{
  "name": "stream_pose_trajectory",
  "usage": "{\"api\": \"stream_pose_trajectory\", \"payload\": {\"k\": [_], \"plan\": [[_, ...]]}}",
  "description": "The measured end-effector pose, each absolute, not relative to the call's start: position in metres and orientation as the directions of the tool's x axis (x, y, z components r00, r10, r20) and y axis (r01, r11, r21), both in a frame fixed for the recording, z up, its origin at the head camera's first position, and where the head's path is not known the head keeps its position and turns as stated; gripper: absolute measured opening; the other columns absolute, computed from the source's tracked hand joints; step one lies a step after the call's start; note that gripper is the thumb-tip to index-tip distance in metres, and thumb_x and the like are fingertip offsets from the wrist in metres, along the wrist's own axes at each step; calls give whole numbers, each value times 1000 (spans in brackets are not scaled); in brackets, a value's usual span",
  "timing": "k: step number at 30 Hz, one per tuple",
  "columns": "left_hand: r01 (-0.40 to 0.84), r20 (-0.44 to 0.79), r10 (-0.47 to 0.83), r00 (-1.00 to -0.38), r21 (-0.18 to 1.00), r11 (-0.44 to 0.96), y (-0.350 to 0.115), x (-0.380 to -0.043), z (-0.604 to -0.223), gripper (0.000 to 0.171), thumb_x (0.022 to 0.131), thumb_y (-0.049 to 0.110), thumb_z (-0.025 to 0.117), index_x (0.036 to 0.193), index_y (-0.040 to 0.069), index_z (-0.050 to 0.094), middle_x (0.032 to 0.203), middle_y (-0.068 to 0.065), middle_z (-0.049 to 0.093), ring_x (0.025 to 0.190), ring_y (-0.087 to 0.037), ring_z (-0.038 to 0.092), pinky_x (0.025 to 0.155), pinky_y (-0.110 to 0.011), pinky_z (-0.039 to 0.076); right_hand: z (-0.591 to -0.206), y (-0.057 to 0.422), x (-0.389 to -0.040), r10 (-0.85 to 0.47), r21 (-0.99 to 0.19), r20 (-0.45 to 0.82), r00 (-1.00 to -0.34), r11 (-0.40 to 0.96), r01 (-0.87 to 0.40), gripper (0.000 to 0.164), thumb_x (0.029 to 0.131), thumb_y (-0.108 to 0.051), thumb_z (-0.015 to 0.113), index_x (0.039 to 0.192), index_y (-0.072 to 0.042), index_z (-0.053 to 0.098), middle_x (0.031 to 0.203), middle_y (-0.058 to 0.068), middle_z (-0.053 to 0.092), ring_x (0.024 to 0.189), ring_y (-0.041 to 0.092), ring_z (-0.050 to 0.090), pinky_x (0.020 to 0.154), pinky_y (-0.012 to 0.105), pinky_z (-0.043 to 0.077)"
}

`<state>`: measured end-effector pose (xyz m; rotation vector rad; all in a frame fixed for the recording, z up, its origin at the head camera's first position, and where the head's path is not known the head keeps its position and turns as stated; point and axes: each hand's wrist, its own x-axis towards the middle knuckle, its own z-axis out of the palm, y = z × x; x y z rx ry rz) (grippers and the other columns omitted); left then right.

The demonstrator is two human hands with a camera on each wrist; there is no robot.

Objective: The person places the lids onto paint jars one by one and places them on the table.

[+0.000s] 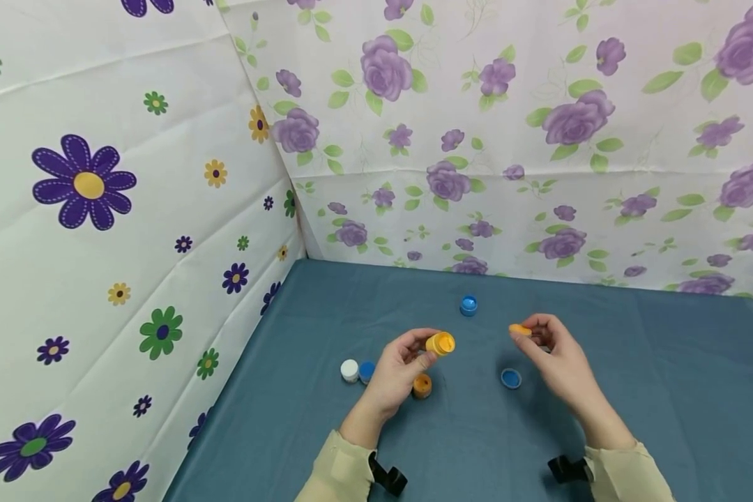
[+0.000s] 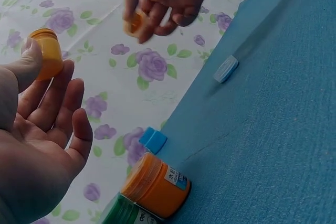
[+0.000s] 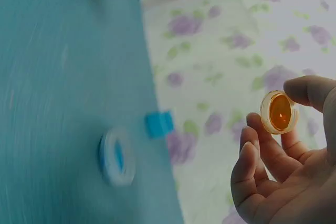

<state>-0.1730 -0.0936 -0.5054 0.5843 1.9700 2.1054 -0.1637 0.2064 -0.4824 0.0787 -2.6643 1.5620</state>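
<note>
My left hand (image 1: pixel 397 373) grips a small yellow paint jar (image 1: pixel 441 344) between thumb and fingers, its mouth uncovered and tilted toward me. To the right, clear of the cloth, my right hand (image 1: pixel 558 357) pinches a round lid (image 3: pixel 280 113) with orange paint on its inner face. Beneath the left hand stands an orange paint jar (image 2: pixel 158 184). A green jar (image 2: pixel 126 212) beside it shows only in part in the left wrist view. A blue lid (image 1: pixel 511 378) lies on the table between the hands, paint side up. Farther back sits an uncovered blue jar (image 1: pixel 468 305).
White (image 1: pixel 349 370) and blue-topped (image 1: pixel 367 371) jars stand left of my left hand, the latter partly hidden by it. Blue-grey cloth covers the table (image 1: pixel 678 390). Flowered sheets (image 1: pixel 508 125) hang along the table's back and left edges.
</note>
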Motion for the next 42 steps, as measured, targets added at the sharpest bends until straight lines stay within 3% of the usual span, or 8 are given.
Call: {"api": "stream_pose_trajectory", "payload": {"k": [2,5,11,23,30,34,38,42], "plan": [[118,150,408,-900,988,-103,-93,-173,-506,39,110,23,64,143,3,63,129,-8,69,120,-37,61,99,-54,49,-476,200,-157,-52,-888,79,-996,451,-94,51,112,-41,58,153,-10,52,129,15,66,106,23,61,79,32,52],[112,150,409,-900,987,-117,-92,-172,-506,38,110,21,64,143,2,62,131,-10,69,121,-33,62,102,-55,49,-469,191,-149,-122,-900,101,-987,412,-143,51,114,-37,55,159,-13,50,136,12,65,109,19,60,81,31,53],[98,135,415,-900,989,-110,-88,-171,-507,35,108,12,67,141,3,63,130,-9,68,116,-22,62,98,-35,53,-465,171,-138,-199,-886,201,-959,381,-264,40,111,-26,63,151,-21,61,140,-1,58,117,12,55,85,29,55],[82,120,430,-895,991,-107,-82,-168,-505,36,105,12,71,140,1,65,125,-7,68,114,-42,59,90,-28,54,-468,155,-133,-255,-829,325,-911,386,-404,43,108,-15,67,149,-28,61,143,-4,62,122,10,56,83,31,55],[85,122,440,-890,991,-104,-81,-168,-506,36,106,13,71,139,1,66,123,-7,68,111,-44,59,89,-28,53,-469,153,-133,-256,-796,358,-898,419,-437,45,105,-12,70,146,-28,64,137,-7,62,117,12,57,78,31,54],[72,108,444,-889,993,-96,-81,-167,-505,34,106,14,70,139,2,66,121,-7,68,92,-36,57,76,-28,51,-468,151,-132,-262,-783,360,-895,437,-443,45,104,-11,72,146,-28,65,136,-7,62,117,14,58,78,31,54],[55,95,456,-885,993,-101,-81,-166,-505,34,107,15,69,139,2,66,118,-5,68,67,-26,43,59,-29,40,-468,150,-131,-272,-772,357,-894,452,-446,46,103,-9,72,145,-27,65,137,-7,62,118,15,59,79,31,55],[54,96,467,-879,993,-102,-81,-166,-505,34,108,16,68,139,2,66,119,-4,68,63,-22,41,56,-27,38,-468,149,-130,-280,-762,360,-890,462,-454,47,103,-8,73,144,-29,66,138,-7,62,118,12,60,80,31,55]]}}
